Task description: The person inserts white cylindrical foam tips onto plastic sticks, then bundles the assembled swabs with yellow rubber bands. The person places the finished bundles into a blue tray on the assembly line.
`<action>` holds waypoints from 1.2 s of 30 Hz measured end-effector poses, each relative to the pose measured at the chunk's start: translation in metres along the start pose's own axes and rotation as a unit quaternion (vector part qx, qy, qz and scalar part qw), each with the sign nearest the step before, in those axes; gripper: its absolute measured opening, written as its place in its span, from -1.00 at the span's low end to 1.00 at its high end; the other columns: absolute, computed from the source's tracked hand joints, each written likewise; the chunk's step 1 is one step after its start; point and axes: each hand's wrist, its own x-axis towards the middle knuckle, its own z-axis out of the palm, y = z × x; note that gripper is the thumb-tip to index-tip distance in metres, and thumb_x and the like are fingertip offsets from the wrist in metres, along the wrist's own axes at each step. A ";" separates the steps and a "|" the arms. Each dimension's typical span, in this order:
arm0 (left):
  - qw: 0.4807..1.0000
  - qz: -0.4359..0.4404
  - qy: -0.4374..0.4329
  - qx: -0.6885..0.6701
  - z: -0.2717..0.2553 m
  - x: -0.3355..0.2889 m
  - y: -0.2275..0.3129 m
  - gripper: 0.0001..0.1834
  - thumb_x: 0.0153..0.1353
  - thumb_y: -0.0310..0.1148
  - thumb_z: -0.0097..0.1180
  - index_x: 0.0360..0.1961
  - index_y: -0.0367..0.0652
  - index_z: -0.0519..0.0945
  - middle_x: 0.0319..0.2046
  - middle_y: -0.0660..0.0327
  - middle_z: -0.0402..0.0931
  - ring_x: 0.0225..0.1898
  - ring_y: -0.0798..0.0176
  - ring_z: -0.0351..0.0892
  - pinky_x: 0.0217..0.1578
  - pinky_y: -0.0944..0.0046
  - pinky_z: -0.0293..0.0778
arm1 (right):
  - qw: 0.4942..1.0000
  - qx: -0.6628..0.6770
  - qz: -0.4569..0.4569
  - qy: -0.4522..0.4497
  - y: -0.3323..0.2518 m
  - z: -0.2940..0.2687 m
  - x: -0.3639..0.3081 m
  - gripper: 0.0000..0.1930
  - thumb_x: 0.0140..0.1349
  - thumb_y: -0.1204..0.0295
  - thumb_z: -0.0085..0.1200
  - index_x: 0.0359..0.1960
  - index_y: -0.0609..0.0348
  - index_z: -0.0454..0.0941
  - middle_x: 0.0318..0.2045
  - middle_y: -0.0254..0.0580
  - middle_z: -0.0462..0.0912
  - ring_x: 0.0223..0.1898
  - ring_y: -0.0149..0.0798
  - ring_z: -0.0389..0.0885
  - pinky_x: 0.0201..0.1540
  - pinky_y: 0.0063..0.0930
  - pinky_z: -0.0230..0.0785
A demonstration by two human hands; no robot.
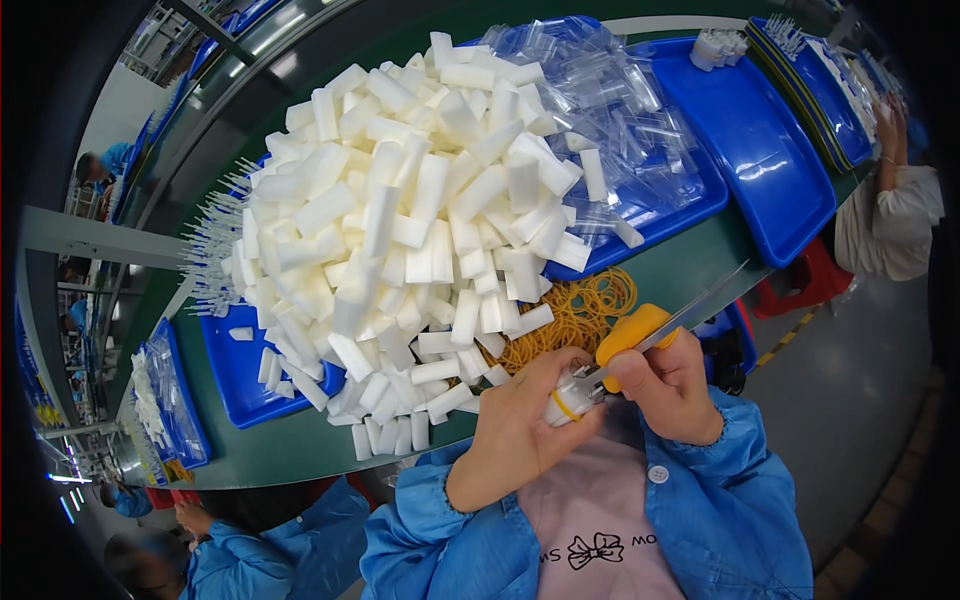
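Observation:
My left hand [530, 420] is closed around a small whitish bundle [566, 404] with a yellow rubber band around it; my fingers hide part of it. In my right hand [675, 388], also closed, is a long thin metal tool with an orange-yellow grip [634, 332]. One metal end meets the top of the bundle, while the other points up and right. I cannot make out the tool's exact kind. Just beyond my hands lies a heap of yellow rubber bands [590, 308]. A large pile of white foam pieces [400, 220] rises to the left of them.
Clear plastic sleeves [620, 120] fill a blue tray at the back. Right of it is another blue tray [765, 175]. Thin white-tipped sticks [215, 240] stand behind the foam pile. Other people sit at left and right; one person's hand [890, 130] is at far right.

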 end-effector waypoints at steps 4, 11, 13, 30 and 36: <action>0.998 0.031 0.036 0.047 0.004 0.000 -0.001 -0.49 -0.08 -0.32 0.30 -0.07 -0.18 0.45 -0.26 0.08 0.54 -0.31 0.03 0.60 -0.38 0.20 0.52 | 0.999 0.010 0.004 0.033 0.001 0.011 0.001 -0.81 0.29 0.36 0.01 -0.23 0.26 0.44 -0.35 -0.28 0.54 -0.42 -0.57 0.40 -0.38 -0.69 0.25; 0.990 0.051 0.025 0.132 0.003 -0.008 -0.005 -0.38 -0.09 -0.30 0.30 0.03 -0.18 0.37 -0.25 0.13 0.48 -0.38 0.07 0.58 -0.50 0.18 0.48 | 0.971 -0.208 -0.119 0.007 0.004 0.007 -0.002 -0.85 0.25 0.48 0.02 -0.24 0.33 0.50 -0.43 -0.21 0.58 -0.44 -0.46 0.51 -0.43 -0.54 0.35; 0.989 0.056 0.025 0.132 0.003 -0.007 -0.006 -0.38 -0.09 -0.31 0.31 0.03 -0.19 0.37 -0.26 0.14 0.47 -0.40 0.07 0.57 -0.49 0.20 0.49 | 0.954 -0.263 -0.143 0.000 0.003 0.006 -0.002 -0.85 0.24 0.47 0.03 -0.25 0.32 0.49 -0.44 -0.22 0.57 -0.47 -0.46 0.50 -0.47 -0.54 0.34; 0.723 -0.222 -0.147 -0.637 -0.003 -0.028 -0.028 -0.29 0.14 -0.38 0.20 0.28 -0.23 0.15 -0.06 0.20 0.44 -0.06 0.33 0.45 0.00 0.36 0.34 | 0.998 0.015 0.057 -0.030 -0.014 -0.004 -0.005 -0.79 0.30 0.38 -0.01 -0.18 0.30 0.45 -0.48 -0.29 0.53 -0.54 -0.61 0.38 -0.53 -0.72 0.21; 0.779 -0.136 -0.175 -0.587 -0.005 -0.031 -0.026 -0.35 0.22 -0.32 0.14 0.26 -0.23 0.16 -0.02 0.21 0.39 -0.04 0.33 0.43 0.00 0.35 0.33 | 0.996 0.027 0.071 -0.053 -0.007 -0.001 0.000 -0.79 0.33 0.38 -0.04 -0.16 0.28 0.45 -0.42 -0.30 0.53 -0.54 -0.61 0.38 -0.53 -0.72 0.22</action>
